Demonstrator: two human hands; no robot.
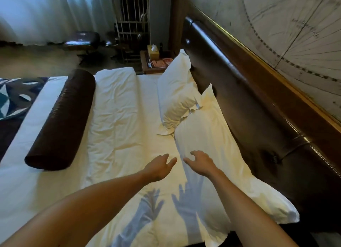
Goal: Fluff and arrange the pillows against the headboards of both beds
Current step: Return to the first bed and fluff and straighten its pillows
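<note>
Two white pillows lean against the dark wooden headboard (245, 91) on the right. The near pillow (217, 145) lies long and tilted along it. The far pillow (177, 97) stands crumpled, its lower corner overlapping the near one. My left hand (160, 166) hovers over the white sheet, fingers apart, holding nothing. My right hand (200, 162) hovers just above the near pillow's lower edge, fingers spread, also empty. Both hands cast shadows on the sheet below them.
A dark brown bolster (62, 121) lies on the bed to the left beside a folded white duvet (114, 106). A patterned throw (13, 97) covers the far left. Beyond the bed stand a nightstand (156, 63) with a tissue box (153, 51) and a leather chair (81, 41).
</note>
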